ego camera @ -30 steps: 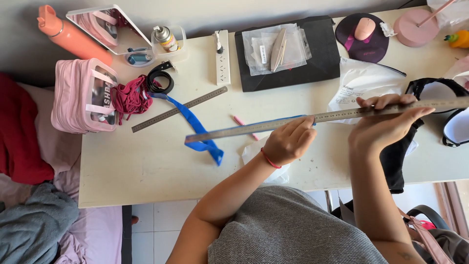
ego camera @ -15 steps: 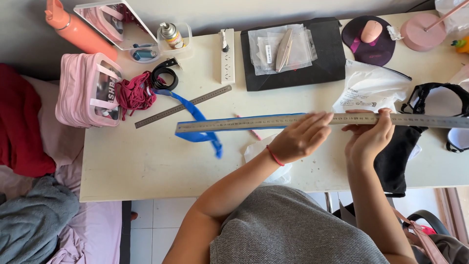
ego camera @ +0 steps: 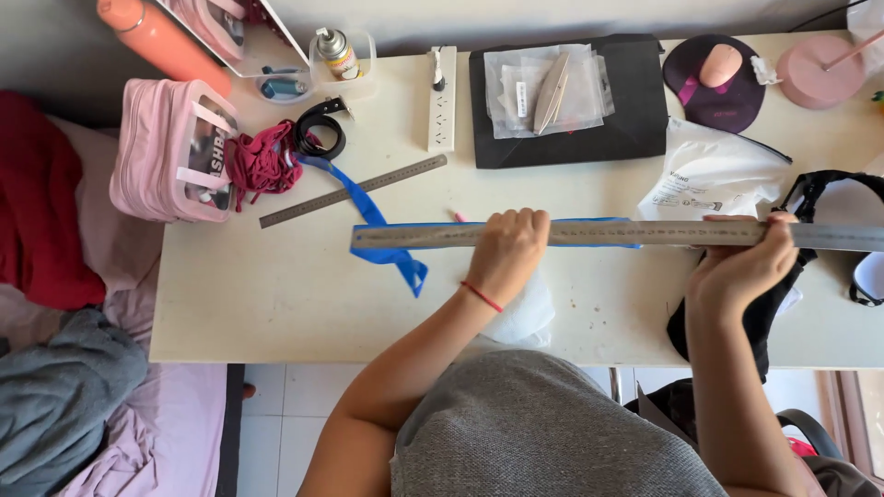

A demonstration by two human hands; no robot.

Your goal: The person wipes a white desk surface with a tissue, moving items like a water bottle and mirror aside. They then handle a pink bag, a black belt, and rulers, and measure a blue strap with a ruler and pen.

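- Head view, containers first: I see a pink pouch (ego camera: 175, 152) with a clear front at the desk's (ego camera: 276, 304) left edge, standing on its side; its contents are too blurred for me to tell.
- A clear tub (ego camera: 345, 64) at the back holds a spray can (ego camera: 338, 53), upright.
- A flat clear tray (ego camera: 281, 87) just beside it holds a small blue item.
- Clear bags (ego camera: 552, 87) lie on a black pad (ego camera: 635, 101); a white bag (ego camera: 714, 175) lies right of it, partly under the long ruler.
- The long ruler (ego camera: 626, 234) lies level across the desk's middle, over a blue ribbon (ego camera: 378, 221) that runs along its edge and trails up left to a black coil (ego camera: 318, 138) and a red tangle (ego camera: 262, 161).
- A short ruler (ego camera: 354, 190) lies tilted, above and apart from the long one.
- My left hand (ego camera: 506, 248) is curled into a fist over the long ruler and ribbon near mid-length, gripping both, forearm coming up from below.
- My right hand (ego camera: 741, 267) clasps the long ruler further right, fingers over its top, above a black garment (ego camera: 750, 317).
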